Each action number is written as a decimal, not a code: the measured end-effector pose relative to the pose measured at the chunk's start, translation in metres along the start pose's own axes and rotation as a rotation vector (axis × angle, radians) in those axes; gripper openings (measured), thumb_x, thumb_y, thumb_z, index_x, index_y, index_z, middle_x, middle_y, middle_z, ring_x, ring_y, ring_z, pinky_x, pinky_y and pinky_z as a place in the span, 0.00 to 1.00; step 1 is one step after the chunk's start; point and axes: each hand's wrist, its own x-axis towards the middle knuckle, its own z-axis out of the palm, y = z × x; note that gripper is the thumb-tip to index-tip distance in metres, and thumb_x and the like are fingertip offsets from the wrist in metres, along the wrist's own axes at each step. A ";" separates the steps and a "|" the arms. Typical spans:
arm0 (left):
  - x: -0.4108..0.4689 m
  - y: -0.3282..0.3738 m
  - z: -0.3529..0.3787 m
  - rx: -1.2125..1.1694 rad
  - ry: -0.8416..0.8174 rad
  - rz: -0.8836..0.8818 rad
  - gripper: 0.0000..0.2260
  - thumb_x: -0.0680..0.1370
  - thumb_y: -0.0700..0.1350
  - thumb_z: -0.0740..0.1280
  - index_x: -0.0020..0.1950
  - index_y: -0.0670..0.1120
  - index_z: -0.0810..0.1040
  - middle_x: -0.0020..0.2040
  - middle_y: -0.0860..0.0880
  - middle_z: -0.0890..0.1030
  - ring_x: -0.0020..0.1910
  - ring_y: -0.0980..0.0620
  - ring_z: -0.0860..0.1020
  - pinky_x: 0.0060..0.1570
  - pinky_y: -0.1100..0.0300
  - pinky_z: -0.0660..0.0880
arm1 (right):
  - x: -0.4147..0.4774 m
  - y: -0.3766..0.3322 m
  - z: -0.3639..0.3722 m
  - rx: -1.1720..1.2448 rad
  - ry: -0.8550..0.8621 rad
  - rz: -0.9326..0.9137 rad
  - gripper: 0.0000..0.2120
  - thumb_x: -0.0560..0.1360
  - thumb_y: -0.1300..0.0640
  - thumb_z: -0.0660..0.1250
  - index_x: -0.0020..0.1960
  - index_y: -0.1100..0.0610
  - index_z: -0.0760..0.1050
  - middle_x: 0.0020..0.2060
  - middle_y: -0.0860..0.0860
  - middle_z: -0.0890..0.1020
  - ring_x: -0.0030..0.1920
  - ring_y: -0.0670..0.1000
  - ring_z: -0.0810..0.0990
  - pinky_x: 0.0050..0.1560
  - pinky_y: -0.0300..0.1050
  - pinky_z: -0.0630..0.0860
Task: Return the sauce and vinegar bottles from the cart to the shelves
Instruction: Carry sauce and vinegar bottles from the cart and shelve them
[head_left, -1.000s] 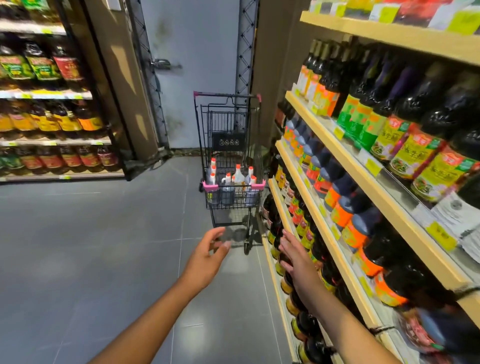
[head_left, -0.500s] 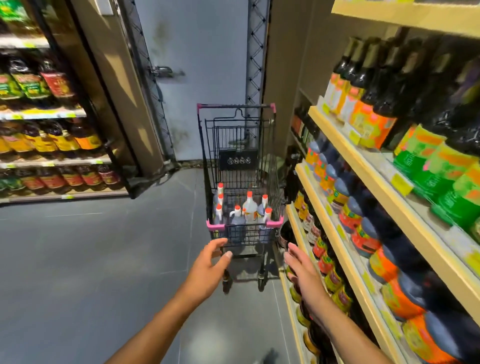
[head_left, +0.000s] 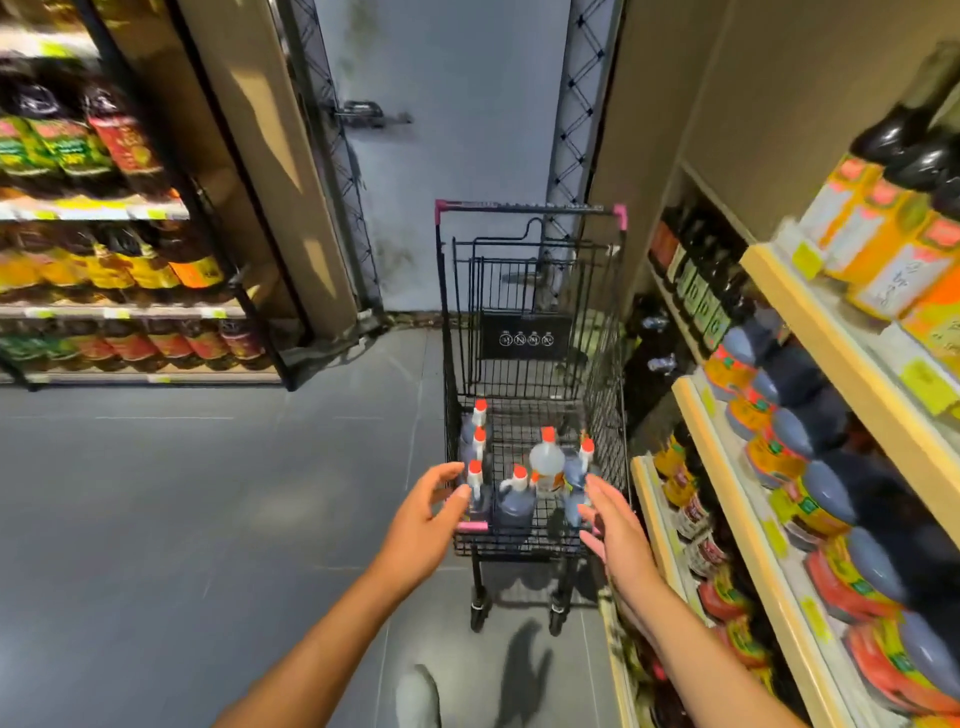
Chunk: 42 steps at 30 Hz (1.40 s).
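Note:
A small black wire cart (head_left: 530, 291) with pink corner caps stands in the aisle straight ahead, close to the right-hand shelves (head_left: 779, 457). Several bottles with red-and-white caps (head_left: 514, 499) stand upright in its basket; most hold dark liquid, one (head_left: 546, 460) looks clear. My left hand (head_left: 426, 514) reaches the cart's near left corner with fingers spread, holding nothing. At the near right corner my right hand (head_left: 613, 525) is stretched out, fingers straight and empty. Whether either hand touches the rim is unclear.
Wooden shelves on the right carry rows of dark sauce bottles (head_left: 810, 499) with orange and green labels. A black rack (head_left: 119, 260) of bottles stands at the left. Grey tiled floor (head_left: 182, 519) lies open on the left. A grey door (head_left: 447, 156) closes the aisle behind the cart.
I have walked up to the cart, which now looms much nearer. Both hands have gone from hanging short of it to its near rim.

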 end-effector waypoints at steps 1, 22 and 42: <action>0.016 -0.004 -0.005 -0.005 -0.004 0.000 0.11 0.83 0.44 0.64 0.66 0.51 0.75 0.62 0.59 0.78 0.58 0.73 0.75 0.54 0.78 0.70 | 0.012 -0.003 0.008 0.010 0.009 0.003 0.16 0.84 0.50 0.58 0.71 0.50 0.70 0.64 0.49 0.76 0.64 0.51 0.75 0.71 0.54 0.69; 0.318 -0.025 -0.003 0.103 -0.321 -0.136 0.12 0.86 0.52 0.56 0.65 0.56 0.75 0.60 0.59 0.79 0.61 0.60 0.76 0.61 0.57 0.73 | 0.221 -0.019 0.048 -0.004 0.117 0.204 0.08 0.83 0.59 0.61 0.60 0.58 0.75 0.58 0.60 0.78 0.57 0.58 0.77 0.64 0.59 0.73; 0.517 -0.077 0.014 0.482 -0.890 -0.016 0.15 0.86 0.49 0.57 0.71 0.49 0.74 0.65 0.56 0.75 0.65 0.57 0.73 0.63 0.61 0.68 | 0.346 0.025 0.154 -0.640 0.173 0.329 0.14 0.84 0.56 0.57 0.62 0.60 0.77 0.55 0.55 0.82 0.56 0.57 0.80 0.48 0.43 0.73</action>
